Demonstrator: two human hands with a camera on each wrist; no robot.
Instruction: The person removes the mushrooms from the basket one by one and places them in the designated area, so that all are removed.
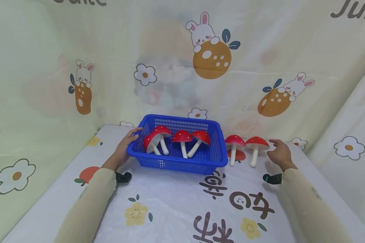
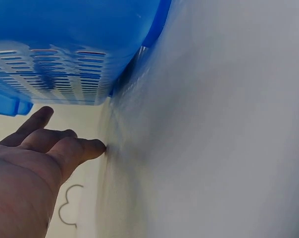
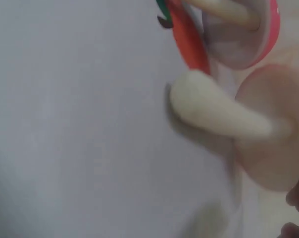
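Apparently, the step in hand is a reach by the right hand [image 1: 281,155] for the outermost mushroom [image 1: 257,143]; the next move seems to call for closing thumb and fingers on its cap or stem, with the left hand [image 1: 121,150] steadying the basket [image 1: 179,164]. Largest of all, a thin, faintly creased curtain [image 1: 170,40] hangs behind the table [image 1: 170,199], whose smooth white cover is printed. On it stands the basket, a glossy blue plastic rectangle with flared rim and slotted walls. At its left end the left hand's fingers are stretched out toward the rim, pinching nothing. The right hand's fingers are also extended and hold nothing; the blurred right wrist view crops them, so whether they touch the cap I cannot tell. Four mushrooms [image 1: 182,136] lie inside the basket, tilted various ways; two lie outside to its right, the inner mushroom [image 1: 235,140] just beside the rim. Each joins a shiny red dome, pale underneath, to a smooth white stem. Smallest are the white dots on the caps.
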